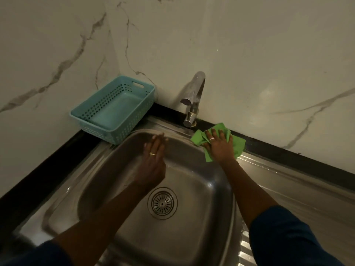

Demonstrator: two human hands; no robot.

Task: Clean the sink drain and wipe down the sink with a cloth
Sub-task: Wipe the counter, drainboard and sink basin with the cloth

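— What's each grip doing?
— The right hand [221, 145] presses flat, fingers spread, on the green cloth [235, 144] at the sink [217, 191] rim beside the tap [193, 98]. The left hand [153, 156] is open, holding nothing.
— The drain [162, 203]?
— Bare, mid-basin.

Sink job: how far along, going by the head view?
Looks done: the drain strainer sits in place with no visible debris, and the basin looks bare. In hand: the right hand presses the green cloth flat on the back rim of the sink, beside the faucet. The left hand rests open on the basin's far wall. Left, probably: basin walls and the drainboard.
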